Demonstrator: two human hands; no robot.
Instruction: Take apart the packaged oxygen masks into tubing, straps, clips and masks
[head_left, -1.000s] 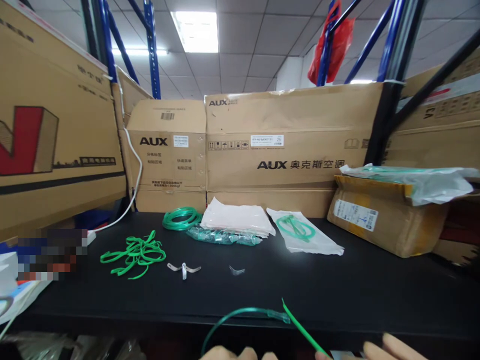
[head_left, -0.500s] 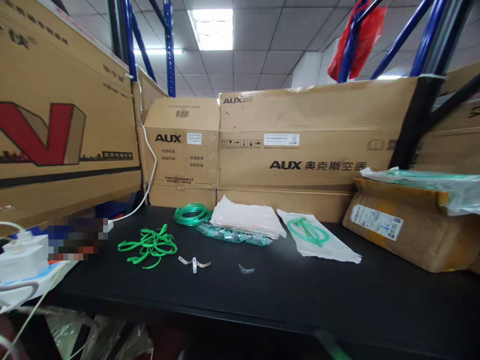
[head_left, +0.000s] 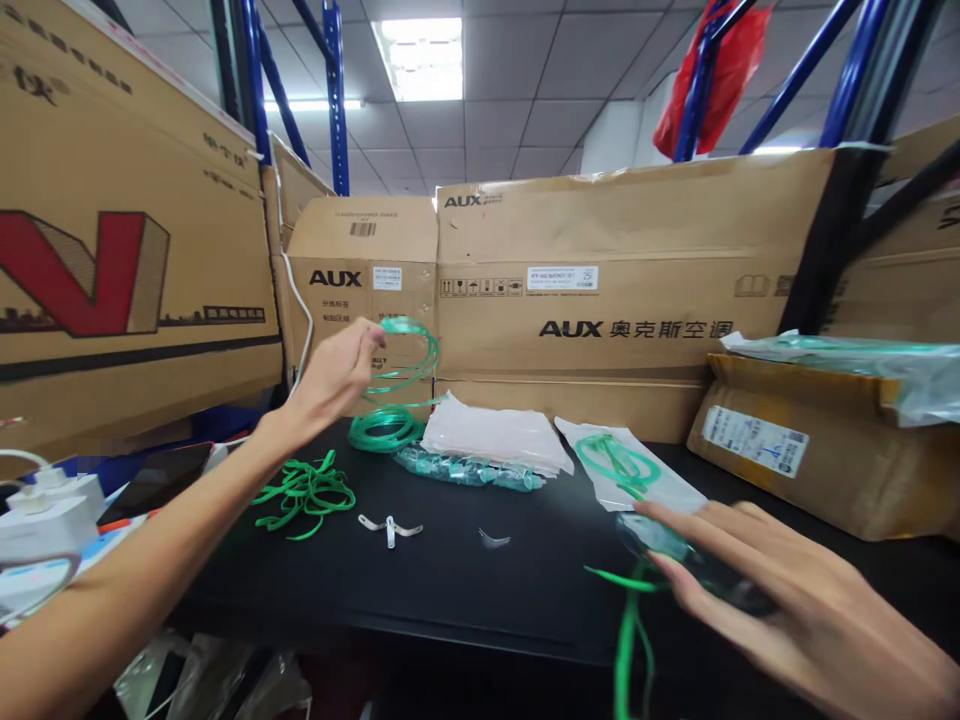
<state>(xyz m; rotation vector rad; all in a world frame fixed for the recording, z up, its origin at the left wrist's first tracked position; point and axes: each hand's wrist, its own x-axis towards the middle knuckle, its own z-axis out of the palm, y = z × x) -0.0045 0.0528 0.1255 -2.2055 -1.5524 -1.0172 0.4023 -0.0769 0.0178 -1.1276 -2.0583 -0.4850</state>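
My left hand is raised on the left, its fingers closed on a loose coil of clear green tubing. The coil hangs above another coil of green tubing on the black table. On the right, my right hand grips a clear, greenish plastic mask, partly covered by the fingers and blurred. A green strap dangles from the mask past the table's front edge. Behind it lies a white sheet or pouch with green tubing on it.
A tangle of green straps, small metal strips and a thin clear piece lie in front. White packets are stacked behind, beside plastic-wrapped greenish pieces. A cardboard box stands right; power plugs stand left.
Both hands have come into view. The left one holds a raised tubing coil, and the right one holds the mask with its strap over the table's right side.
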